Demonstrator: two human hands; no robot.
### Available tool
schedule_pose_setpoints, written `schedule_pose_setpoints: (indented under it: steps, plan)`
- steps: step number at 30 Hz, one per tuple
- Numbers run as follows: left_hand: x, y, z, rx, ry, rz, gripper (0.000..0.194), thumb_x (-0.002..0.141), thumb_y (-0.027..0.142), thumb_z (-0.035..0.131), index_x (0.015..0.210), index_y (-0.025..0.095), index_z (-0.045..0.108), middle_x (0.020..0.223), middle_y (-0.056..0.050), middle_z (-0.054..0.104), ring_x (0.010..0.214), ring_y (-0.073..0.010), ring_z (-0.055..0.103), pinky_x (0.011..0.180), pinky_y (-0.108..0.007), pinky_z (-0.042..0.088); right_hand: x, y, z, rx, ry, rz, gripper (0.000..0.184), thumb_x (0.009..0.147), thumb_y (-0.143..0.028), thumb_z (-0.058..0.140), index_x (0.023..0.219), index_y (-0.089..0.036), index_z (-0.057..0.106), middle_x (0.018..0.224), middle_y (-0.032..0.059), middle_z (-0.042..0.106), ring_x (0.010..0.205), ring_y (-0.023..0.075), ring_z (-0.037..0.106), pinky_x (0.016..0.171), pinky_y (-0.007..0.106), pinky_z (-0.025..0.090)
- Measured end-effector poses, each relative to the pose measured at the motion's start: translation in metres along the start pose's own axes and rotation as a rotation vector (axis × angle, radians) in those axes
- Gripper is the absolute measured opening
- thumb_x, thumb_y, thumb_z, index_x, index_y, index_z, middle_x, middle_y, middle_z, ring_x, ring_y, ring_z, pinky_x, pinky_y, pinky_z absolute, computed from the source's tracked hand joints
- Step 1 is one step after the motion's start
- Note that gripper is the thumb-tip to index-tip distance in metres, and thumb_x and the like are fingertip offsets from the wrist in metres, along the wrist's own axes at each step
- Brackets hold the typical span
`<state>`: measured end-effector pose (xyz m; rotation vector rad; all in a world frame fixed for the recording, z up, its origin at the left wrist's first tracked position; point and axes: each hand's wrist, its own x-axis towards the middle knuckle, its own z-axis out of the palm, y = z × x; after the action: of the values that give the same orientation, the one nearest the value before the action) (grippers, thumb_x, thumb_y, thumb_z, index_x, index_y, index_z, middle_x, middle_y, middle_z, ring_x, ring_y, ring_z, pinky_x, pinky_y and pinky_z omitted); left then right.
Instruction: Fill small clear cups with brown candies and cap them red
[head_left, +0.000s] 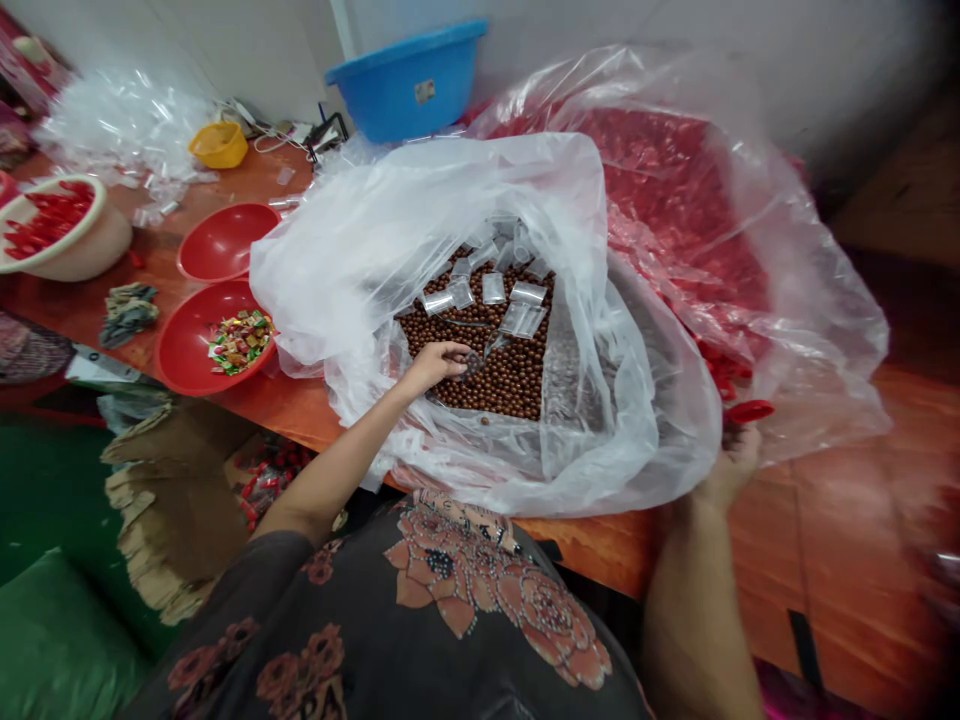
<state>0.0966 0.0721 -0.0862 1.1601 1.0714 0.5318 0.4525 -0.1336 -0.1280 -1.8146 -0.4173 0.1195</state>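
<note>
A big clear plastic bag (450,230) lies open on the wooden table (825,520), filled with small brown balls (502,375). Several small clear sachets (491,290) lie on top of the balls. My left hand (439,362) reaches into the bag, fingers pinched on a small clear sachet just above the balls. My right hand (731,465) is at the bag's right edge, fingers closed on a small red piece (748,411). Behind stands a second clear bag (675,200) full of red pieces.
Two red bowls (221,240) sit at the left, the nearer red bowl (187,345) with mixed wrapped sweets. A cream bowl (82,250) holds red pieces. A blue tub (409,85), a yellow cup (219,145) and loose clear sachets (120,120) stand at the back. Cardboard (165,500) lies below.
</note>
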Motion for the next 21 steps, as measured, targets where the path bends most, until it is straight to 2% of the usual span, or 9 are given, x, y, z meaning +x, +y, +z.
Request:
schedule_pose_setpoints:
  steps: [4,9,12,16,21]
  plan:
    - [-0.003,0.001,-0.002,-0.075,-0.027,-0.024,0.038,0.061,0.002,0.076,0.099,0.010,0.074,0.076,-0.001,0.066,0.067,-0.0087,0.058,0.061,-0.022,0.056,0.001,0.002,-0.008,0.010,0.026,0.011,0.027,0.067,-0.045,0.056,0.080,-0.022,0.049,0.077,-0.0007,0.053,0.069,0.0136,0.049,0.080,0.040,0.047]
    - [-0.007,0.001,-0.005,-0.149,-0.043,-0.053,0.040,0.061,0.006,0.079,0.100,0.010,0.074,0.087,-0.003,0.070,0.073,-0.0102,0.062,0.063,-0.024,0.059,0.000,-0.002,-0.017,0.060,0.078,0.012,0.031,0.063,-0.048,0.058,0.076,-0.023,0.045,0.072,-0.0008,0.050,0.060,0.0119,0.045,0.067,0.037,0.046]
    - [-0.012,0.005,-0.008,-0.195,-0.038,-0.072,0.038,0.064,0.007,0.079,0.101,0.012,0.073,0.097,-0.006,0.071,0.079,-0.0122,0.063,0.069,-0.030,0.062,-0.004,-0.013,-0.021,0.092,0.078,0.033,0.035,0.062,-0.050,0.058,0.078,-0.023,0.043,0.072,0.0002,0.051,0.058,0.0125,0.048,0.059,0.034,0.045]
    - [-0.025,0.014,-0.012,-0.267,-0.073,-0.066,0.035,0.070,0.007,0.076,0.104,0.013,0.072,0.107,-0.008,0.070,0.084,-0.0138,0.066,0.079,-0.037,0.061,-0.012,-0.036,-0.025,0.176,0.096,0.000,0.039,0.059,-0.051,0.061,0.081,-0.022,0.047,0.078,0.0037,0.058,0.065,0.0159,0.058,0.062,0.036,0.048]
    - [-0.050,0.028,-0.009,-0.369,-0.201,-0.005,0.042,0.069,0.015,0.080,0.110,0.015,0.070,0.113,-0.010,0.069,0.089,-0.0160,0.066,0.076,-0.030,0.060,-0.008,-0.053,-0.027,0.257,0.179,-0.102,0.043,0.049,-0.049,0.066,0.078,-0.021,0.049,0.076,0.0026,0.053,0.056,0.0133,0.049,0.058,0.040,0.048]
